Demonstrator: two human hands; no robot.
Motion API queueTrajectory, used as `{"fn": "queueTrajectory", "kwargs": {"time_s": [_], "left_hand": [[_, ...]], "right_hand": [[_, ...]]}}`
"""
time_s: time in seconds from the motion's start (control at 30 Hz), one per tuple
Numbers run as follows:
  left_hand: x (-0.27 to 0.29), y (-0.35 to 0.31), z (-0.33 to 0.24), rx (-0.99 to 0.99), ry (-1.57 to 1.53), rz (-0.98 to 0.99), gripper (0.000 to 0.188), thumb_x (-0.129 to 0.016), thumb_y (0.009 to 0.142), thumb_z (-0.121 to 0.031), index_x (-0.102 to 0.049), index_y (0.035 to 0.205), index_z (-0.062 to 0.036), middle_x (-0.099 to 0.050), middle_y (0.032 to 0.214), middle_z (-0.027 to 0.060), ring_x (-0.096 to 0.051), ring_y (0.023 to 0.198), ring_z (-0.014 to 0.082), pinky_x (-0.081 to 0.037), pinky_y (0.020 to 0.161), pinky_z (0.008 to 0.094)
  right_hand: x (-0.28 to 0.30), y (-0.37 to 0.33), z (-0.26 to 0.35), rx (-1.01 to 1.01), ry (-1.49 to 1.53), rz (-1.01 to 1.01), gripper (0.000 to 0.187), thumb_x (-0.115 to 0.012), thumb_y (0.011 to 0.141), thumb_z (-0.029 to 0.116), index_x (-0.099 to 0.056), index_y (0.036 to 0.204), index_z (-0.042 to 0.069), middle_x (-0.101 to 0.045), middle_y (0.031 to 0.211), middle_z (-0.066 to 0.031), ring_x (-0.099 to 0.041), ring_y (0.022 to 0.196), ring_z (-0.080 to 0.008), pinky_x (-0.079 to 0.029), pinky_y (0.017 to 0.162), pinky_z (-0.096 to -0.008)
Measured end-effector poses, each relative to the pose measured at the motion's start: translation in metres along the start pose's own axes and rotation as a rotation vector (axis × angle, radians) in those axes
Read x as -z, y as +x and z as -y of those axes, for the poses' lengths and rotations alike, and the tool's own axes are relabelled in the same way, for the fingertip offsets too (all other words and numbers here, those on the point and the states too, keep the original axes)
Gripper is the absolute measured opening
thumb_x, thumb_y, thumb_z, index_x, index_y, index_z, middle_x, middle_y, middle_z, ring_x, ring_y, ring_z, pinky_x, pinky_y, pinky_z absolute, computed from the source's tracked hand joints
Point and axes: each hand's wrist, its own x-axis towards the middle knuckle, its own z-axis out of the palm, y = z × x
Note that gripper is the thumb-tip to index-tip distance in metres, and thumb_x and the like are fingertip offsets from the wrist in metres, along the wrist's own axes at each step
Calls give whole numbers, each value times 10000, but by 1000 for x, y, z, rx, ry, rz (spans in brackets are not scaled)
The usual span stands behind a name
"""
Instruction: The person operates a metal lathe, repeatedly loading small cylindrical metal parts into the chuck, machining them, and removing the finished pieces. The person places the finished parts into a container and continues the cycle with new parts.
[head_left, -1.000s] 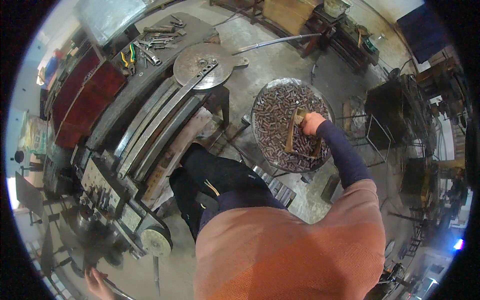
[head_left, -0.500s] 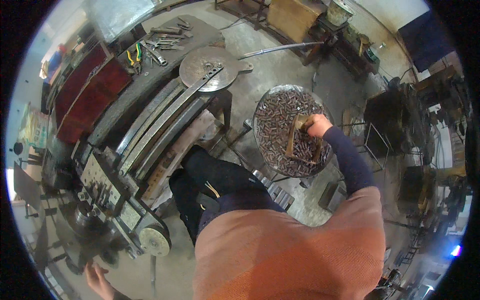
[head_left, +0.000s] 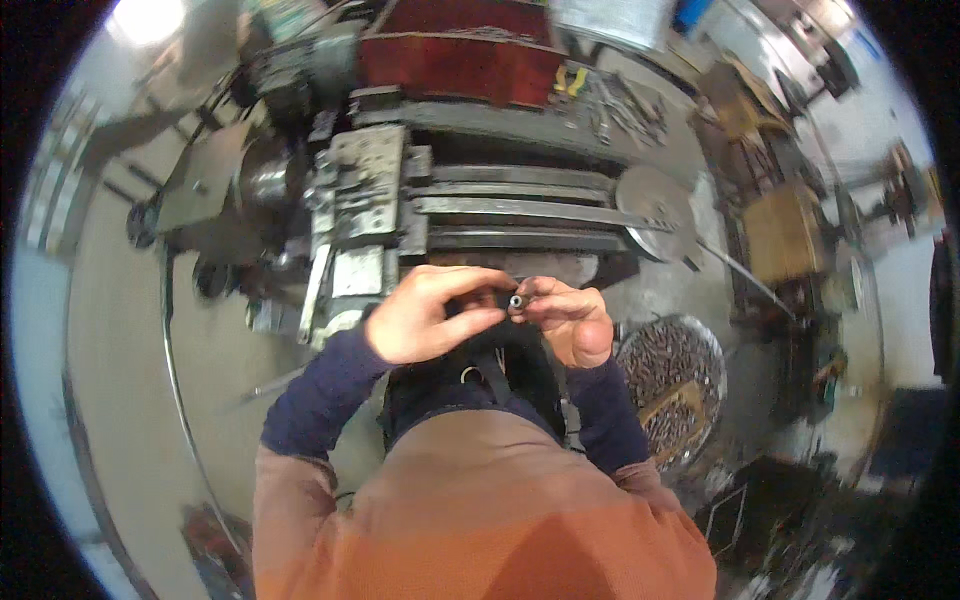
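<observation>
The right hand [head_left: 574, 322] has a narrow fingertip grip on a small, dark, hollow-ended metal cylinder [head_left: 517, 303]. The left hand [head_left: 430, 318] curls just beside it; whether it holds anything, I cannot tell. Ahead stands a grey steel machine with parallel rails [head_left: 515, 208]. To the right, a round metal tray [head_left: 692, 322] bears many brownish metal pieces [head_left: 660, 360]: one piece in hand, seemingly most left unhandled.

Right hand [head_left: 577, 322] now off basin [head_left: 717, 350], small metal piece [head_left: 516, 302] in fingers [head_left: 552, 300]

Round tray [head_left: 716, 350]: loaded with small metal cylinders [head_left: 655, 352] and a tan scoop [head_left: 668, 402]. Dark counter [head_left: 548, 128]: yellow-handled pliers [head_left: 577, 82] and loose metal tools [head_left: 640, 118].
</observation>
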Motion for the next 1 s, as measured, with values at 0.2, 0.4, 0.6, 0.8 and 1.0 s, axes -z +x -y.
{"fn": "queueTrajectory", "kwargs": {"time_s": [0.2,0.4,0.6,0.8,1.0], "left_hand": [[-5,-19,11,147,-283,-111,278,-609,802,-62,-577,1068,11,-569,663,45,-526,568,86,-437,536,231],[-1,-22,16,249,-438,-92,262,-619,827,-114,-584,1050,18,-613,785,58,-550,597,90,-451,550,228],[3,-21,12,308,-494,-127,256,-628,819,-108,-589,1034,27,-615,772,63,-544,592,84,-445,531,217],[5,-23,10,293,-464,-143,237,-630,816,-105,-594,1004,34,-615,746,65,-547,576,89,-439,516,216],[5,-25,12,329,-489,-126,211,-641,809,-104,-594,957,39,-605,703,60,-542,546,84,-423,490,210]], "right_hand": [[-10,15,-19,-90,64,17,629,-730,683,386,-587,988,-145,-498,1180,-224,-539,1022,-353,-455,884,-441],[-3,18,-34,-157,189,39,597,-722,692,362,-591,975,-147,-510,1167,-218,-548,1008,-338,-476,846,-419],[-12,25,-29,-192,125,4,558,-681,711,356,-600,966,-133,-520,1154,-227,-544,1020,-345,-463,869,-447],[-17,26,-29,-221,111,9,563,-671,709,369,-603,966,-126,-520,1154,-237,-538,1037,-346,-455,884,-454],[-19,21,-33,-246,159,19,584,-664,703,392,-601,984,-116,-514,1168,-240,-564,1005,-344,-466,879,-432]]}}
